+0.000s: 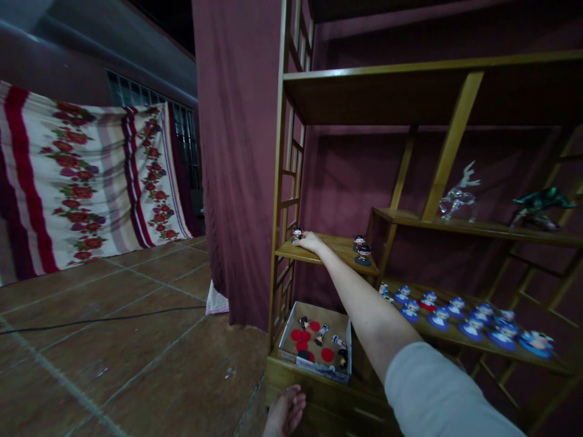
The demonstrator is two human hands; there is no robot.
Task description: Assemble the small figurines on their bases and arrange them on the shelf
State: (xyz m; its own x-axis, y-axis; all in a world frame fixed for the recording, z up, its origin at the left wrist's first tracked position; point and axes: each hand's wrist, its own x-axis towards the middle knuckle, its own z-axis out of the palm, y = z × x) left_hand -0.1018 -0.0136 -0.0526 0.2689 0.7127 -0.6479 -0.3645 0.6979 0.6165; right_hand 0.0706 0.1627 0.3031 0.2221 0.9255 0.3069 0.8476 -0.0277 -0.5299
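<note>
My right hand reaches across to the left end of a small wooden shelf. Its fingers are closed around a small dark-haired figurine, which stands upright at the shelf's edge. Two similar figurines, one on a dark round base and another just behind it, stand at the shelf's right end. Low in the view, my left hand is empty, its fingers loosely curled and apart from the thumb. Above it, a shallow cardboard box holds several lying figurines and red discs.
Several blue-and-white figurines stand on a lower shelf to the right. Above them are a clear deer ornament and a dark green animal ornament. A lattice side frame borders the unit. A black cable crosses the tiled floor.
</note>
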